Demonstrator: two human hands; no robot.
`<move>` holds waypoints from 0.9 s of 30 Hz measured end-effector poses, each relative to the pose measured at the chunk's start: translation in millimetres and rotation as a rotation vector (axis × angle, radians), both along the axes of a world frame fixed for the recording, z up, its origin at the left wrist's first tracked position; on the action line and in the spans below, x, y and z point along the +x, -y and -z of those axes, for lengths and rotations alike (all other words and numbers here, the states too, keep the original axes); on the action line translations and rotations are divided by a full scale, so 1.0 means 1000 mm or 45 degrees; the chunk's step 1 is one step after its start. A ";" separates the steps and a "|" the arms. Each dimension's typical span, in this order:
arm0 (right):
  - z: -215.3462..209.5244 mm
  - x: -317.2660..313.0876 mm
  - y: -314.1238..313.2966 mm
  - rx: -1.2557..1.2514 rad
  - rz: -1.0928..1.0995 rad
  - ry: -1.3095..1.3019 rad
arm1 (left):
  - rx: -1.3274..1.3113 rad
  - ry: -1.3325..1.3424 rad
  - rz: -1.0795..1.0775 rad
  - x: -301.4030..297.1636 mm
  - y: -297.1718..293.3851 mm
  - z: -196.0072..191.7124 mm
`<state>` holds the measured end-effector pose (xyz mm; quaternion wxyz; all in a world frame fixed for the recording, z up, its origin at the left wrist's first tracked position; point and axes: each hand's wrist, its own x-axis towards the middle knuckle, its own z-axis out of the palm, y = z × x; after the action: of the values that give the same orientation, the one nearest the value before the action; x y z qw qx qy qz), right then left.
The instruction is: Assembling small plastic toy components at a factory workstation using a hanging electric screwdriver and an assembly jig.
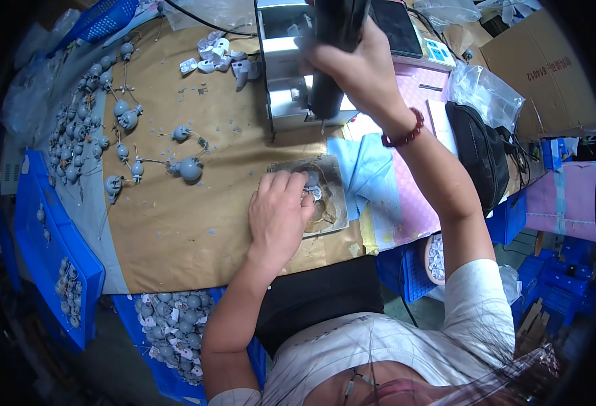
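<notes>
My left hand (281, 206) lies over a square plate (338, 203), its fingers curled on a small grey ball-shaped part (310, 178). A white plastic piece (315, 194) shows at my fingertips, and my fingers cover some of it. Farther off, my right hand (365, 71) is wrapped round a black electric screwdriver (332, 74). Its thin bit points down and stays apart from the plate. Just right of the plate lies a crumpled blue cloth (362, 169).
Grey balls on wires (75, 128) cover the table's left side. White plastic parts (218, 53) lie beside a metal box (284, 101). Blue trays (61, 250) and a bin of grey parts (176, 325) stand left. A black pouch (474, 149) and phone (396, 27) lie right.
</notes>
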<state>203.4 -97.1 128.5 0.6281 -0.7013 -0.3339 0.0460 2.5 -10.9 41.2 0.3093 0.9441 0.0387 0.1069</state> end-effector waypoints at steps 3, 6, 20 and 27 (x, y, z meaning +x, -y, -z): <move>0.007 -0.035 0.008 0.133 0.022 -0.136 | -0.018 -0.002 -0.018 -0.002 -0.001 0.004; 0.009 -0.067 0.023 0.122 -0.046 -0.304 | 0.000 -0.033 -0.013 0.000 0.000 0.003; 0.032 -0.087 0.037 0.130 -0.236 0.013 | 0.069 0.103 -0.035 -0.001 0.002 0.013; 0.041 -0.090 0.047 0.026 -0.416 0.142 | -0.020 0.112 -0.003 -0.001 -0.002 0.013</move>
<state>113.0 -143.9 87.2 0.6000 -0.6326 -0.4782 0.1052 1.3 -8.8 27.8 0.3179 0.9361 0.0271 0.1482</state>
